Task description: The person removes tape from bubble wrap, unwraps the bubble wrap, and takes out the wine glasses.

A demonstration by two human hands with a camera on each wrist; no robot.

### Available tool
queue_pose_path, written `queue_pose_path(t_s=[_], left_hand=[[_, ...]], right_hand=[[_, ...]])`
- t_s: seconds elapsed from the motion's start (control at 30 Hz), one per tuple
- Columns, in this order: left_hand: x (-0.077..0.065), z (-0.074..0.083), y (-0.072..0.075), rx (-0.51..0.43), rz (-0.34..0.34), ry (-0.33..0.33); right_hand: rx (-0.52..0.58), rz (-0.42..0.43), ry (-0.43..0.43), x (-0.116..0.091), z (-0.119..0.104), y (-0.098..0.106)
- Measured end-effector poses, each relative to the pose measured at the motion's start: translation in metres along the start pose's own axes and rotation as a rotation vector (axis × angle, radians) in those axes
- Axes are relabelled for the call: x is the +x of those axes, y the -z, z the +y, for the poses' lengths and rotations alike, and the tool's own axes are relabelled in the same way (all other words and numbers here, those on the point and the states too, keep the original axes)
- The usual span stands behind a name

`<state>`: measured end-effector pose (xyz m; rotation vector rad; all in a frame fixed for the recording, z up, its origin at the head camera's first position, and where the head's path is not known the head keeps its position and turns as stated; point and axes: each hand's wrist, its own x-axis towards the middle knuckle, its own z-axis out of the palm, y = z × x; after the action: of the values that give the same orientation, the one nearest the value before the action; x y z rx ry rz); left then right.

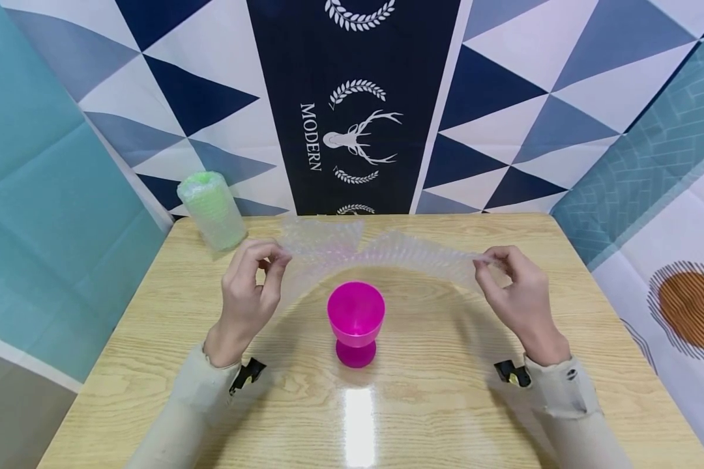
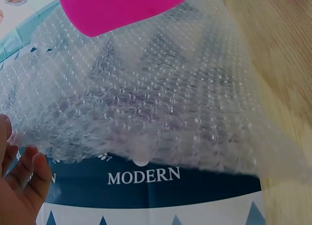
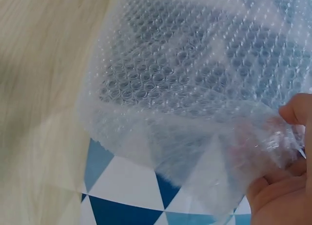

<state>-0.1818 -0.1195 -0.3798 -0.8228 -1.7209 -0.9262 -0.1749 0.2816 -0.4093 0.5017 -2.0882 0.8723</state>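
A clear sheet of bubble wrap point(image 1: 410, 251) stretches between both hands above the far part of the table. My left hand point(image 1: 249, 286) pinches its left end between thumb and fingers. At the other end, my right hand point(image 1: 516, 293) pinches the wrap the same way. The sheet's bubbles show closely in the left wrist view point(image 2: 161, 98) and right wrist view, where the right fingers point(image 3: 282, 196) grip a crumpled edge. Below and nearer than the sheet, a bright pink goblet point(image 1: 356, 319) stands upright on the table, touched by neither hand.
A roll of bubble wrap with a green core point(image 1: 212, 208) stands at the table's back left corner. The wooden table point(image 1: 434, 410) ends at a patterned cloth backdrop point(image 1: 352, 130). Teal cloth point(image 1: 53, 195) hangs at the left side.
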Motion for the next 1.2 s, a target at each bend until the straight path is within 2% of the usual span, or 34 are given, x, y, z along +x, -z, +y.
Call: queue_pose_path(t_s=[0.3, 0.47, 0.73, 0.9, 1.2], left_hand=[[0.005, -0.001, 0.001, -0.002, -0.006, 0.044], [0.010, 0.001, 0.000, -0.017, -0.012, 0.076], [0.015, 0.005, -0.005, -0.041, -0.001, 0.130], [0.015, 0.007, -0.008, -0.065, -0.027, 0.144], [0.010, 0.006, -0.010, -0.133, -0.097, 0.130]], right_hand=[[-0.007, 0.011, 0.077, 0.015, -0.002, 0.009], [0.001, -0.001, 0.093, 0.024, -0.005, 0.021], [-0.056, 0.001, 0.142, 0.039, -0.011, 0.041], [-0.060, 0.006, 0.076, 0.046, -0.017, 0.049], [-0.054, 0.031, -0.136, 0.050, -0.015, 0.056]])
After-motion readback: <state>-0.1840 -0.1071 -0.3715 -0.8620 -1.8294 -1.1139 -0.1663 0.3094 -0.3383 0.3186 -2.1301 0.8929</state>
